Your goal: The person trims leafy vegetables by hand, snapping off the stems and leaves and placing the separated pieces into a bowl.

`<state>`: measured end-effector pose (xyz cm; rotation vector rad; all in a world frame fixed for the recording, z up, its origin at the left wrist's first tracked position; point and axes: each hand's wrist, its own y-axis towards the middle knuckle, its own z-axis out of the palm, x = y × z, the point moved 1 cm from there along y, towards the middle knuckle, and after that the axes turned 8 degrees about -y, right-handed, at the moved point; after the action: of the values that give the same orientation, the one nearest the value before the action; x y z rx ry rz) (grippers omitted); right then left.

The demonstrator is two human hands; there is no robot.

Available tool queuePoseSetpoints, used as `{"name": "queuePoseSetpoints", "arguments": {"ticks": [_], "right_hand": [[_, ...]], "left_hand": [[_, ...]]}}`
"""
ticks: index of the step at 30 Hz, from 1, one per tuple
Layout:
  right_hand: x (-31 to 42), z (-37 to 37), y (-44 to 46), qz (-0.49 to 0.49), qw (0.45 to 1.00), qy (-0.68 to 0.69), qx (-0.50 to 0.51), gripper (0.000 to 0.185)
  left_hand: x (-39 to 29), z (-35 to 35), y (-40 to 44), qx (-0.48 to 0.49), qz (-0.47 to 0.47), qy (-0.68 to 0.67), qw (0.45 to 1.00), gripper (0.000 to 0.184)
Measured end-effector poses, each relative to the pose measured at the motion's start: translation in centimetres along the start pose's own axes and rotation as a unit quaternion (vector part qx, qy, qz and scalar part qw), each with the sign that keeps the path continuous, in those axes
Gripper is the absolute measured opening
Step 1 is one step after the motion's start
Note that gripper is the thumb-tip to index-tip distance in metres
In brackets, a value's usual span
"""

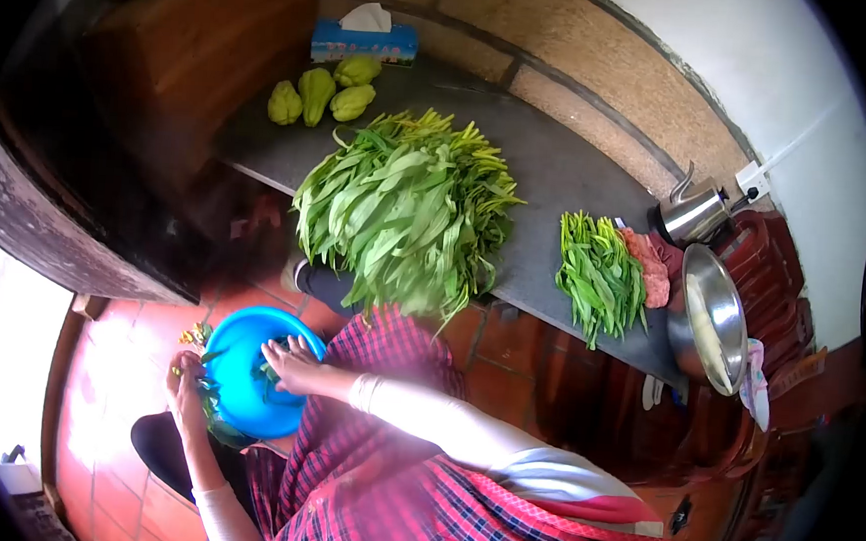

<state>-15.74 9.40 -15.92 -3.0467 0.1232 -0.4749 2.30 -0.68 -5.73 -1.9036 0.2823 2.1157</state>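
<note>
Blue basin (260,417) sits beneath the right hand (294,366), whose grip I cannot tell; the left hand (185,378) clutches leafy stems (209,394).

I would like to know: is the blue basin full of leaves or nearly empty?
Nearly empty, as far as visible: the blue basin shows mostly bare inside, with some green leaves by the right hand.

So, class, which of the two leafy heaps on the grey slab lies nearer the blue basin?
The large heap is nearer the blue basin; the smaller heap lies near the metal bowl.
</note>
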Motion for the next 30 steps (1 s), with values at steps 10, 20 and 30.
{"name": "queuePoseSetpoints", "arguments": {"ticks": [10, 20, 30], "right_hand": [[-10.6, -32.1, -8.4, -0.12, 0.851, 0.023, -0.511, 0.016], [-31.9, -35.4, -1.9, 0.081, 0.949, -0.195, -0.235, 0.005], [-24.1, -46.3, -6.0, -0.063, 0.827, -0.285, -0.48, 0.008]], "left_hand": [[-0.2, 0.6, -2.4, 0.07, -0.079, -0.003, 0.994, 0.014], [0.0, 5.3, -2.6, 0.098, -0.078, 0.099, 0.987, 0.029], [1.8, 5.1, -2.7, 0.109, -0.068, 0.079, 0.989, 0.018]]}}
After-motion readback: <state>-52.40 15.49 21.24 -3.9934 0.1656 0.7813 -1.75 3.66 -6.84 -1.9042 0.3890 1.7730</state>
